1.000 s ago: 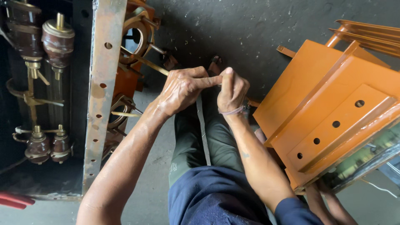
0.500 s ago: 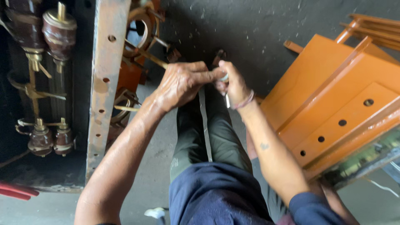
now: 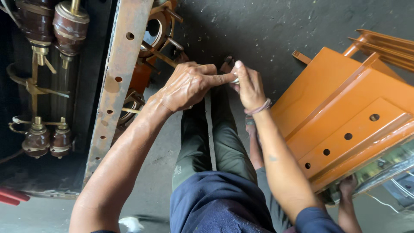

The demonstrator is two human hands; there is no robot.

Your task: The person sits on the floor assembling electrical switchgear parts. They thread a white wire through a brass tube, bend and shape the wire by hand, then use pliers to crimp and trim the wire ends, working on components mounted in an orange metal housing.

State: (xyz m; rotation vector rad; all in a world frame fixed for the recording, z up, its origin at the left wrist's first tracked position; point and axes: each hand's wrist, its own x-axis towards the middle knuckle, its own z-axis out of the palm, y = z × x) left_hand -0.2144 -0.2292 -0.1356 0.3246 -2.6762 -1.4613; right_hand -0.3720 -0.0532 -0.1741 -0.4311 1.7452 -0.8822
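Pinching a small pale metal part (image 3: 235, 80) between my left hand (image 3: 187, 86) and right hand (image 3: 249, 86), fingertips clenched on it above my knees, beside the orange steel frame (image 3: 345, 116). Judged step: fitting by fingers; next needs steady alignment.

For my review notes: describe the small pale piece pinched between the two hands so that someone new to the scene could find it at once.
Start at the big orange metal housing on the right, then move left to where the left hand and right hand meet above the green trousers. The small pale piece sits between their fingertips, the only light-coloured thing there, mostly hidden by fingers.
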